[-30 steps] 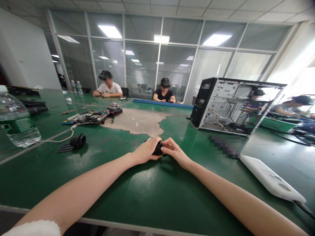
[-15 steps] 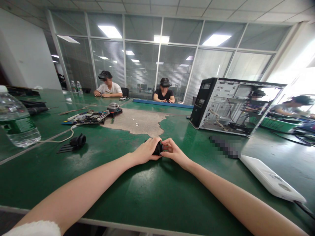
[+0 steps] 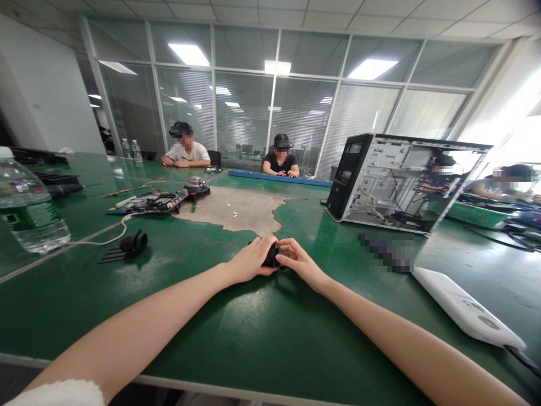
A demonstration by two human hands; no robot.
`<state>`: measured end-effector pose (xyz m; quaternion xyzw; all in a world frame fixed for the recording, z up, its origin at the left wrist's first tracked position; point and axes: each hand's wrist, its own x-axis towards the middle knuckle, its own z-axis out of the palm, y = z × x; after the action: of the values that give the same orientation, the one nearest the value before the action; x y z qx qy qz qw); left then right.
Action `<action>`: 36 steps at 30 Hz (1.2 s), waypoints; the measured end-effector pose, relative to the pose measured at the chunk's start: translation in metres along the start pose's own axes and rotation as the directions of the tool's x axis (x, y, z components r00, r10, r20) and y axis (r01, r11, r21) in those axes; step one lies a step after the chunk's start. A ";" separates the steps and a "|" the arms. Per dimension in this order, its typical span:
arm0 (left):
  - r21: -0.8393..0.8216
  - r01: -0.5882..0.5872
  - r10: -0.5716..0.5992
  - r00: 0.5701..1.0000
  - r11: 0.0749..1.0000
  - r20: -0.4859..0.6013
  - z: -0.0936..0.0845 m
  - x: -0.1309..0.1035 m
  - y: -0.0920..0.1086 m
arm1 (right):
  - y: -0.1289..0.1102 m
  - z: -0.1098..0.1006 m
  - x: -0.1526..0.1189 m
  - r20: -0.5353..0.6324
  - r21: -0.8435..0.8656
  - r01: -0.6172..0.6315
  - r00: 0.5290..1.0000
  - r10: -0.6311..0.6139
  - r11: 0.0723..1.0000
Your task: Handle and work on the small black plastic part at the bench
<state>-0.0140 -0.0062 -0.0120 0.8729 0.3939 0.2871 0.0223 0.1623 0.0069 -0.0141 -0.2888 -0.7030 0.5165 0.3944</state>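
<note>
A small black part is between my two hands, low over the green table. My left hand is wrapped round its left side, with the thumb and fingers closed on it. From the right, my right hand pinches the part's right end with the thumb and fingertips. Much of the part is hidden by my fingers. To the left lies another black part with a round end and several prongs.
A circuit board with a cable lies back left, near a water bottle. An open computer case stands back right. A white device lies at right. Two people sit across the table, another at far right.
The thumb of my right hand has shifted slightly up and left on the black part. My left hand has hardly moved.
</note>
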 end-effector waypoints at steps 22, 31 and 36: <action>-0.007 0.019 -0.019 1.000 1.000 0.002 0.001 0.000 -0.001 | 0.003 -0.002 0.001 -0.017 0.019 0.013 1.000 -0.013 1.000; -0.029 0.014 -0.014 1.000 0.999 -0.005 0.000 0.000 0.000 | 0.000 0.000 0.000 -0.002 0.030 0.043 0.999 -0.043 0.999; -0.033 0.020 -0.020 1.000 0.999 -0.003 0.002 0.000 -0.001 | 0.007 0.000 0.002 -0.045 -0.008 0.049 0.998 -0.050 0.999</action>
<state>-0.0140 -0.0047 -0.0136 0.8680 0.3977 0.2947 0.0390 0.1618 0.0105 -0.0198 -0.2842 -0.7026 0.4975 0.4219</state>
